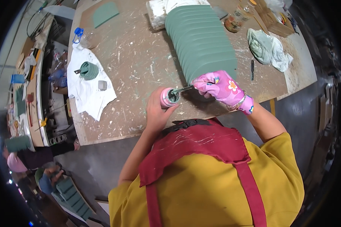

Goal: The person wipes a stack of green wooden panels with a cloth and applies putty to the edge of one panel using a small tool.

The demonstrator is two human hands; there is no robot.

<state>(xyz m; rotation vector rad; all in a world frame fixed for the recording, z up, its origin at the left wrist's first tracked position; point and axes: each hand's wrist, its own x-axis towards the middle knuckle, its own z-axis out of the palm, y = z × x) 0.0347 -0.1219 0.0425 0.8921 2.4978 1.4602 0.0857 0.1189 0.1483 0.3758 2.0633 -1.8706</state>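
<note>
My bare left hand (158, 109) wraps around a small pink jar (164, 99) above the table's near edge. Dark green paste coats the inside of its mouth. My right hand (219, 89) wears a pink flowered glove and pinches a small thin spatula (184, 89). The spatula's tip reaches into the mouth of the jar, and its grip end is hidden by the glove. Just beyond my right hand lies a long row of overlapping green panels (201, 41), fanned away from me. Their far end rests by a white paint-smeared block (155, 15).
On a white cloth (99, 104) at left stand a green paste-covered pot (89, 70) and a grey block (102, 85). A blue-capped bottle (78, 32) is behind. A rag (260, 45), dark blade (252, 70) and jar (235, 22) lie right. Another person (47, 181) is at lower left.
</note>
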